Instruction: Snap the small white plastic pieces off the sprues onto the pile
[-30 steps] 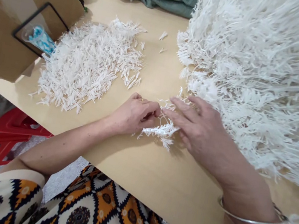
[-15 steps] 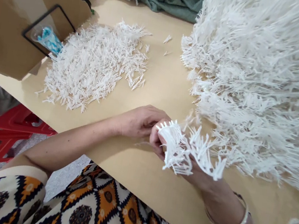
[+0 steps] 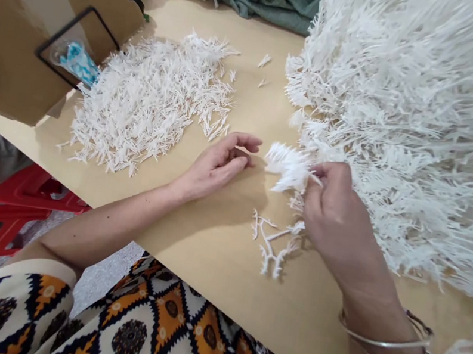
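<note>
**White bristly cluster pinched in the right hand**

A tan table (image 3: 207, 244) spans the view. Across its right side spreads a large heap of white, finely branched strands (image 3: 420, 135); at the far left stands a taped cardboard box (image 3: 7, 54). A smaller pile of short white sprigs (image 3: 144, 101) lies just beside the box.

The right hand (image 3: 340, 221), near the heap, has thumb and fingers clamped on one end of the bristly cluster (image 3: 289, 167), which is slightly blurred and held out above the table between the two hands. The left hand (image 3: 220, 165) is beside it, thumb and fingers apart, gripping nothing. Below the cluster, a bare-looking white branched piece (image 3: 270, 240) lies on the table. A clear cup with blue-and-white contents (image 3: 78, 62) leans at the pile's edge. Smallest are two loose sprigs (image 3: 264, 61) beyond the left hand.
</note>
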{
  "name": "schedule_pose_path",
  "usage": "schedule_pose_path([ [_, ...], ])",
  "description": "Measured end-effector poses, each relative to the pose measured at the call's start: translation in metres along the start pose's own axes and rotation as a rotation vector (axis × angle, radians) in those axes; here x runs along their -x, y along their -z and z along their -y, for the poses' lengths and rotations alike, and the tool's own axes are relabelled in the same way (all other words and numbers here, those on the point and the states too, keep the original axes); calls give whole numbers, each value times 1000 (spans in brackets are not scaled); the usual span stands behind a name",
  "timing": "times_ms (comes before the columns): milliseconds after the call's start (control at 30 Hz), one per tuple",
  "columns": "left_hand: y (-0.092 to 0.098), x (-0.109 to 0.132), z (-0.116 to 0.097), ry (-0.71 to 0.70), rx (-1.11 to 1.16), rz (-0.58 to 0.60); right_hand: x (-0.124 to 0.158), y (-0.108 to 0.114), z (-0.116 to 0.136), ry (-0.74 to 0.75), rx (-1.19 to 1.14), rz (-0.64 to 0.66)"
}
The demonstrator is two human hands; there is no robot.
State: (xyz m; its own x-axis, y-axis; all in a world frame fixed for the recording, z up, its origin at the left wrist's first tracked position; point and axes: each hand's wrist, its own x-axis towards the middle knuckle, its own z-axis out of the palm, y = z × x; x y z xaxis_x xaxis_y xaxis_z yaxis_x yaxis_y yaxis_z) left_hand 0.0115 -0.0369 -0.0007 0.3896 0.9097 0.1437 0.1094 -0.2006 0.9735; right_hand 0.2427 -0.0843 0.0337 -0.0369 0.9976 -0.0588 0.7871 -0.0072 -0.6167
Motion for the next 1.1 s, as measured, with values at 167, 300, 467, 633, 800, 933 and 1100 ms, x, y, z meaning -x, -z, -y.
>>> schedule_pose_path([
  [167,-3,2,-5,31,-2,-8,3,-17,-2,221,339,-82],
  [300,-7,2,0,-151,-292,105,7,-31,1,281,454,-122],
  [467,-5,1,1,-229,-581,122,15,-20,-1,298,423,-66],
  [633,1,1,-2,-219,-521,-3,29,10,-16,277,369,232],
  [800,-4,2,-1,-292,-491,79,16,19,-8,244,95,159],
  [933,-8,4,-1,-409,-467,43,-1,6,9,78,-141,126],
  [1100,-9,5,-2,-470,-468,74,-2,-2,17,177,-221,69],
])
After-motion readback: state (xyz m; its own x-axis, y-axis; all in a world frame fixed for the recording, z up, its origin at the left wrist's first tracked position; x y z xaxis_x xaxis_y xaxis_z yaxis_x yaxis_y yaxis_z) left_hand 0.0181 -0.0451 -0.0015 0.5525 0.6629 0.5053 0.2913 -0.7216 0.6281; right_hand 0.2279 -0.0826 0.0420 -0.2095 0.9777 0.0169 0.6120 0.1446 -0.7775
